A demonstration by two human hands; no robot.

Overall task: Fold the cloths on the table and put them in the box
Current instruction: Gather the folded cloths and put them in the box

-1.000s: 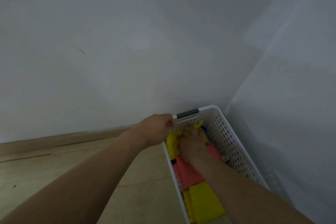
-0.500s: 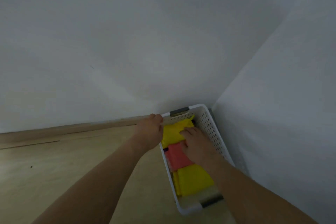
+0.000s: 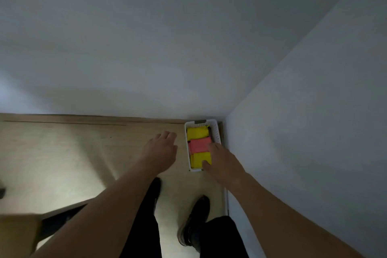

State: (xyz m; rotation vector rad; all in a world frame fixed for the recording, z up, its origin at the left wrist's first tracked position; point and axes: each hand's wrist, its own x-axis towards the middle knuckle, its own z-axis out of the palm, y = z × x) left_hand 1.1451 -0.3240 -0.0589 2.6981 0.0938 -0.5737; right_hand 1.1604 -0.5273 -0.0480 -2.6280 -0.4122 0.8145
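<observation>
Open hands point(image 3: 161, 148) point(image 3: 222, 159) hover above the box point(image 3: 216, 132) of folded cloths point(image 3: 199, 145).

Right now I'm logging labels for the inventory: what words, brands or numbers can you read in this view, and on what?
None: no readable text.
White perforated plastic basket: the grey patch on its far rim is blank or too blurred to tell.
Yellow folded cloths and pink folded cloth: no print visible.
Black shoes: no legible brand.

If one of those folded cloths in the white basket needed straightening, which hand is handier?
Probably the right hand: it is over the basket's near end, overlapping the near yellow cloth. The left hand hangs over bare floor beside it.
</observation>
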